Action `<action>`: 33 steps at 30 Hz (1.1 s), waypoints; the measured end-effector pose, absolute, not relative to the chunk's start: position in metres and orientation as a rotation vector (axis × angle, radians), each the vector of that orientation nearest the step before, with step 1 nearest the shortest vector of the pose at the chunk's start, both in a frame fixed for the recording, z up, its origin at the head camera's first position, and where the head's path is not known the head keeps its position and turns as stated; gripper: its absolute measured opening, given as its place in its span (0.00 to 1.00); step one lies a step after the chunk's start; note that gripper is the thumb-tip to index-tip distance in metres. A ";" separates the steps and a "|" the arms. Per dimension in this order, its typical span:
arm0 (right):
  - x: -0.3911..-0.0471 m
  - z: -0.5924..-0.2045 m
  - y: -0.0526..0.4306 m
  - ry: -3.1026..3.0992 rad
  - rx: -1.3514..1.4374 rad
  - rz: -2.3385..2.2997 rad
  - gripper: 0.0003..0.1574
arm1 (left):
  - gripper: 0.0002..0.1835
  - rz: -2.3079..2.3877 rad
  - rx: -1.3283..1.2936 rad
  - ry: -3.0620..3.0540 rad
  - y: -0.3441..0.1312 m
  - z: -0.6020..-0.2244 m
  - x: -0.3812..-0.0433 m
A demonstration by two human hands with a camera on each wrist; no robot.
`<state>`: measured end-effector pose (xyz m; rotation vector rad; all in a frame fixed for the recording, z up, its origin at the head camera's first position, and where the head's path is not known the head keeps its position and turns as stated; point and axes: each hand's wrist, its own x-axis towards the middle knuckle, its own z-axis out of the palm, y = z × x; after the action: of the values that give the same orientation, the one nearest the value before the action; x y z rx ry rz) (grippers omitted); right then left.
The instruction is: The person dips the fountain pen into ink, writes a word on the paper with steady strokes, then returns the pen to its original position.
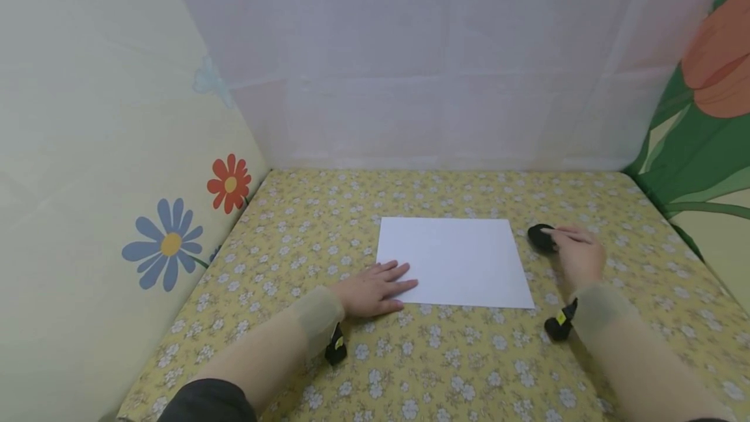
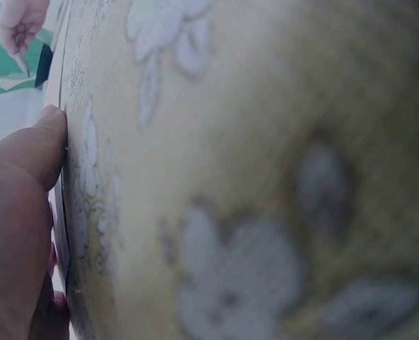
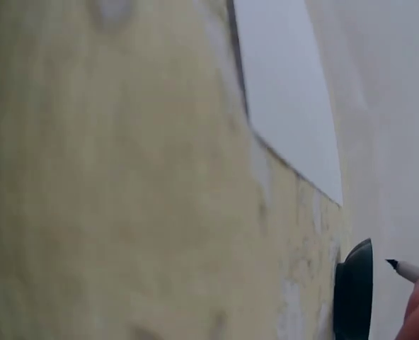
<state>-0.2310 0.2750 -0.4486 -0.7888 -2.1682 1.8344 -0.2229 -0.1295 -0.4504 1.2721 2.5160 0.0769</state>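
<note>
A white sheet of paper (image 1: 459, 259) lies flat on the flowered tablecloth. My left hand (image 1: 374, 290) rests on its lower left corner with fingers spread. To the right of the sheet sits a small round black dish (image 1: 538, 238), like an inkstone, with a raised rim in the right wrist view. My right hand (image 1: 583, 258) pinches a slim, light-coloured brush (image 3: 409, 270) with a dark pointed tip. In the right wrist view the tip shows just beyond the dish's rim; whether it touches the dish I cannot tell.
Yellow flowered cloth (image 1: 433, 363) covers the table. A pale sheet (image 1: 445, 70) hangs behind it. Printed flower panels stand at the left (image 1: 170, 243) and right (image 1: 703, 148). A small black device is strapped to each wrist.
</note>
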 end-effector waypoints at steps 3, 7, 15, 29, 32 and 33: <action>-0.230 -0.447 0.270 -2.131 -0.761 1.879 0.28 | 0.31 0.066 1.273 2.522 -0.129 -0.451 -0.223; -0.225 -0.443 0.258 -2.172 -0.671 1.916 0.30 | 0.31 0.069 1.271 2.523 -0.129 -0.451 -0.223; -0.224 -0.438 0.228 -2.249 -0.358 1.986 0.33 | 0.31 0.072 1.269 2.514 -0.130 -0.450 -0.223; -0.242 -0.443 0.179 -2.304 -0.183 2.006 0.20 | 0.31 0.063 1.265 2.517 -0.130 -0.453 -0.224; -0.245 -0.445 0.170 -2.298 -0.156 2.023 0.17 | 0.31 0.071 1.268 2.517 -0.130 -0.453 -0.224; -0.247 -0.446 0.167 -2.305 -0.144 2.026 0.17 | 0.31 0.072 1.269 2.517 -0.130 -0.453 -0.224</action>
<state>-0.2469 0.1675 -0.4458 -0.1437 -2.3049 2.0261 -0.2239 -0.1301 -0.4531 1.2688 2.5175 0.0718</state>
